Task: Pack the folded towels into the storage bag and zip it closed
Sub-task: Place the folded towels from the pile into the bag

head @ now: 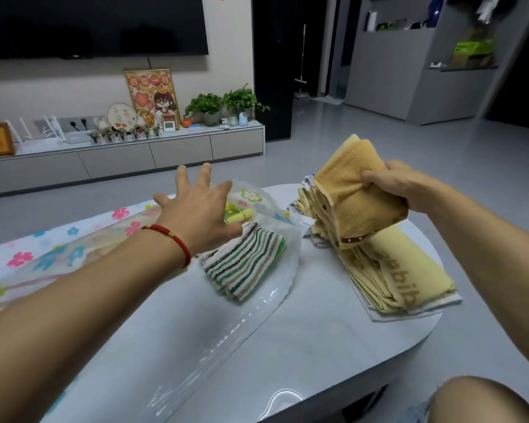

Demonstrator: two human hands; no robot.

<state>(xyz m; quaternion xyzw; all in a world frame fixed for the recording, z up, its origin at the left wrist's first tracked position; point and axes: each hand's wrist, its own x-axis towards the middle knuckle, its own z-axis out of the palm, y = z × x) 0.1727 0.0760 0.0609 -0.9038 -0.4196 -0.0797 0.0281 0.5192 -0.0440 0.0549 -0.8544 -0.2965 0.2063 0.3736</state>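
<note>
A clear plastic storage bag (pixel 83 248) printed with coloured flowers lies across the left of the white table (pixel 303 346), its mouth facing right. A striped green, brown and white folded towel (pixel 245 264) sits in that mouth, and a yellow-green towel (pixel 237 215) lies deeper inside. My left hand (pixel 196 209) hovers over the bag's opening with fingers spread, holding nothing. My right hand (pixel 400 187) grips a folded tan towel (pixel 348 196), lifted above a stack of pale yellow folded towels (pixel 400 276) at the table's right.
The table's rounded right edge (pixel 440 325) is close to the towel stack. My bare knee (pixel 477 398) is at the lower right. A long TV cabinet (pixel 119 157) with plants and frames stands across the grey floor behind.
</note>
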